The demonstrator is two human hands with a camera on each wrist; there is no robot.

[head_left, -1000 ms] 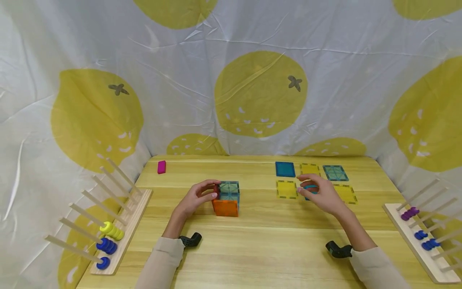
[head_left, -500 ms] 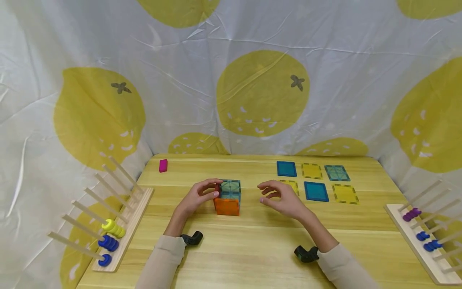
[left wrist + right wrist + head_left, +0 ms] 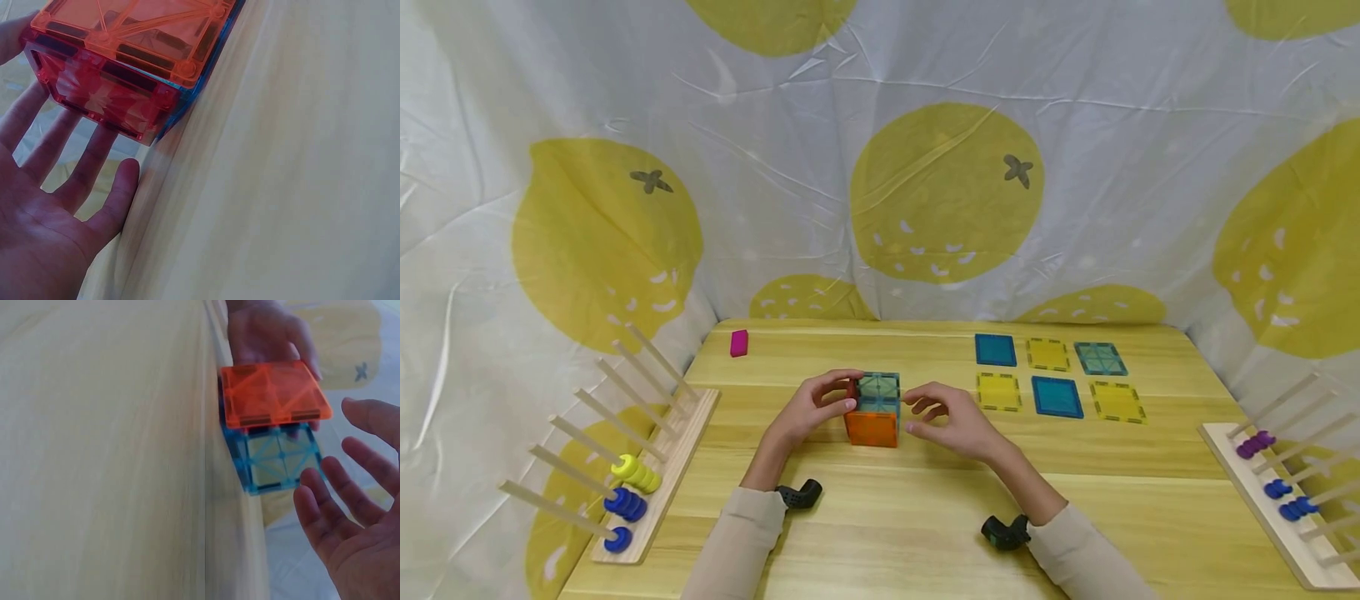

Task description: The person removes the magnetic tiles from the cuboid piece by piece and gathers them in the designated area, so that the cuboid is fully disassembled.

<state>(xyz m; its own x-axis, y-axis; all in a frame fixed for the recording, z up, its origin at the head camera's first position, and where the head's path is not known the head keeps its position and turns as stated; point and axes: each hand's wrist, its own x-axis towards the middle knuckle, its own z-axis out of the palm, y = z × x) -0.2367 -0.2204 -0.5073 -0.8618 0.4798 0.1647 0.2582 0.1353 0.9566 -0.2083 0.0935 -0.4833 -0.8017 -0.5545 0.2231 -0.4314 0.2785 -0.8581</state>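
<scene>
A small box of translucent magnetic tiles (image 3: 872, 429) stands on the table in the head view. It has an orange front tile (image 3: 275, 394), a red left tile (image 3: 100, 94) and a light-blue tile (image 3: 281, 459); darker blue shows at its base. My left hand (image 3: 808, 408) holds the box on its red side, thumb near the front corner and fingers toward the back. From the right, my right hand (image 3: 958, 425) reaches to the box with loosely bent fingers and nothing in them. Whether its fingertips touch the box I cannot tell.
Flat blue (image 3: 1057, 397) and yellow tiles (image 3: 998, 392), with one light-blue tile (image 3: 1101, 358), lie in two rows at the right back. A magenta block (image 3: 739, 342) lies back left. Pegged wooden racks (image 3: 658, 483) with coloured rings stand at both sides.
My right hand has moved left from over the flat tiles to the box's right side, uncovering the tiles beneath it. My left hand keeps its hold on the box.
</scene>
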